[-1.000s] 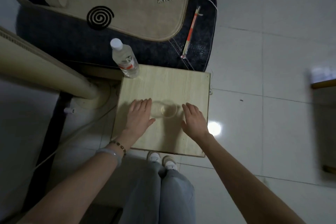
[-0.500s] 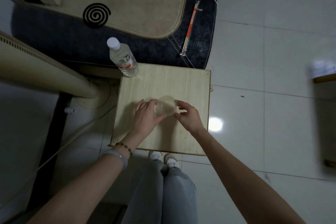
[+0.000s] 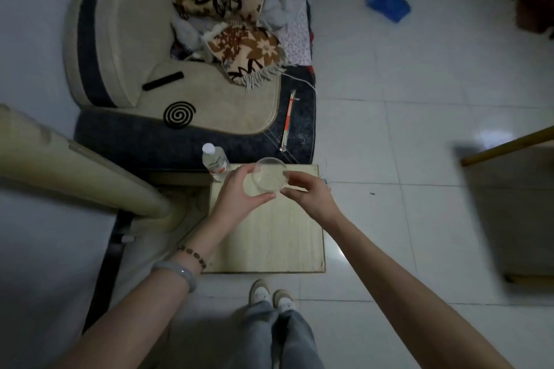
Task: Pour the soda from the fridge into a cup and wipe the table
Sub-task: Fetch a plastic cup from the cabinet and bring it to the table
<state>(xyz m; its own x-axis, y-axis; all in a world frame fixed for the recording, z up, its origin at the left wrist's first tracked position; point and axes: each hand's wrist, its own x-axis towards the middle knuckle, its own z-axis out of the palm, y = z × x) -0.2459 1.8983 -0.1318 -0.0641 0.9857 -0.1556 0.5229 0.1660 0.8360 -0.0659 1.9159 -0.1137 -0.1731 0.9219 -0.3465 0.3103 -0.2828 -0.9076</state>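
Pale glossy floor tiles (image 3: 389, 249) filled the room. Nearest the camera stood two light shoes (image 3: 260, 293) under grey trouser legs. Just beyond them sat one small wooden counter (image 3: 275, 243), square and light-grained. Two bare forearms reached over it, and the left wrist wore two bracelets: one pale bangle (image 3: 180, 274) and one string of dark beads (image 3: 193, 253).

One cup (image 3: 269, 175) was held between the two hands over the counter's far edge. It was clear and thin-walled, tipped so that a round end faced the camera; which end could not be told. The left hand (image 3: 239, 195) had its fingers curled round the cup's side with the thumb beneath. The right hand (image 3: 308, 192) pinched the opposite side with its fingers drawn together.

One clear bottle (image 3: 214, 160), with a white cap and a red-banded label, stood at the counter's far left corner, its base hidden behind the left hand.

Beyond lay one beige and dark blue sofa (image 3: 209, 99). It carried one black spiral coil (image 3: 179, 111), one black remote (image 3: 163, 81), one red-and-white stick (image 3: 288, 120) and a brown patterned blanket (image 3: 245, 51). Farthest off, one blue bag (image 3: 386, 4) lay on the tiles.
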